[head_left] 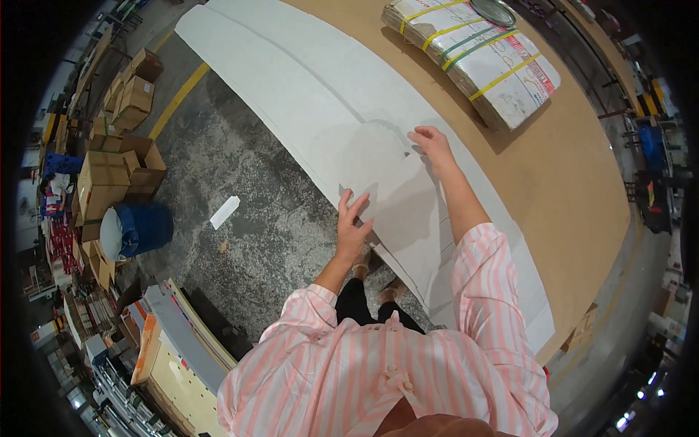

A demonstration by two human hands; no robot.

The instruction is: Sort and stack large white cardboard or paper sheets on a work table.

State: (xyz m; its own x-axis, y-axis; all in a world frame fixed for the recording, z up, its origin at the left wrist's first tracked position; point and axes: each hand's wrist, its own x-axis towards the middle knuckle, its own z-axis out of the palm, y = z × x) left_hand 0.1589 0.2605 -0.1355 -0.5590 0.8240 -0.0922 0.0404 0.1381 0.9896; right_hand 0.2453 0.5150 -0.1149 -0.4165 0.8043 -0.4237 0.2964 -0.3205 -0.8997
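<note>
A long white sheet, of paper or thin board, lies along the near side of a brown table, with creases and a raised fold line along it. My left hand is at the sheet's near edge, its fingers spread and nothing seen in them. Farther in and to the right, my right hand is over the sheet with thumb and fingers apart. Whether its fingertips touch the sheet I cannot tell. Both hands cast shadows on the white surface.
Beyond the sheet, a strapped bundle with a round clear disc on it rests on the brown tabletop. At left stand cardboard boxes and a blue bin. Panels lean at lower left; a white scrap lies on the floor.
</note>
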